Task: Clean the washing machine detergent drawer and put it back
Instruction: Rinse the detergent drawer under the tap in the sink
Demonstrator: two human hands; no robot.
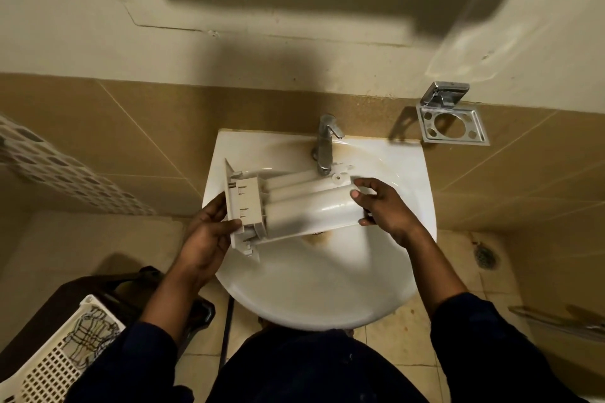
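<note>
Head view: the drawer was held above the sink, clear of the bowl, underside up. Its long axis ran left to right, the right end tilted slightly far. The front panel pointed left and the rear end sat just beside the tap.

The left hand gripped the panel end, thumb on the near face and fingers curled behind. The right hand clasped the rear end between spread thumb and fingers.

Risks, as judged: the rear lugs could strike the tap if the drawer were lifted. A wet grip could slip, dropping it and cracking the plastic.
</note>
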